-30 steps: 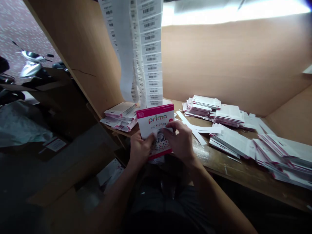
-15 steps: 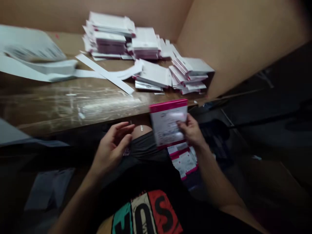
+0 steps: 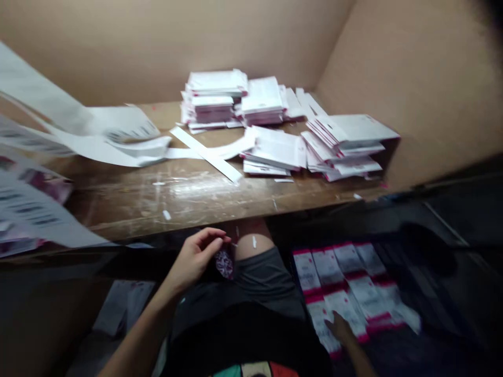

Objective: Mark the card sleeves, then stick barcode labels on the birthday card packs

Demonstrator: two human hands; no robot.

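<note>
My left hand is closed in a pinch over my lap, thumb against the curled fingers. Just below the fingertips is a small dark, white-speckled patterned piece; whether it is in the pinch is unclear. Low on the right, my right hand reaches down to white-and-pink packets, its visible fingers apart over them. The packets lie in overlapping rows on a dark blue surface. No packet is visibly lifted. Part of the right hand is dim and blurred.
Stacks of white-and-pink packets stand along the back of the wooden table, with another pile to the right. Paper strips cross the tabletop. Long printed paper sheets hang over its left side. Cardboard-coloured walls enclose the back and right.
My right hand has gone from holding one packet up in front of me to reaching down among the packets at lower right. My left thumb and fingers have drawn together. The view has shifted.
</note>
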